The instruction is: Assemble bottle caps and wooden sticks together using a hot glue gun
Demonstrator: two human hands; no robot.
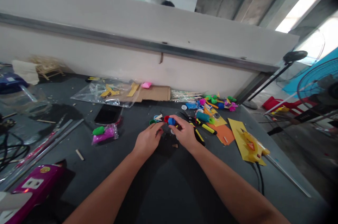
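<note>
Between the thumb and fingers of my right hand (187,135) is a small blue bottle cap (171,121). A red cap (166,119) sits against its left side; whether the two are joined I cannot tell. My left hand (149,139) is just to the left, fingers bent and thumb apart from the forefinger, with nothing visible between them. Just beyond its fingertips lie a green cap (152,122) and short pale stick pieces (158,117). Part of a white round piece (172,132) shows below my right fingertips. A small brown scrap (175,145) lies on the dark table.
Yellow-handled pliers (207,128) and orange sheets (224,134) lie right of my hands. Further right, a yellow glue gun (252,145) trails a cord. A phone (108,114), a purple clay packet (105,134) and a magenta device (39,185) are leftward. Cardboard (154,94) lies behind.
</note>
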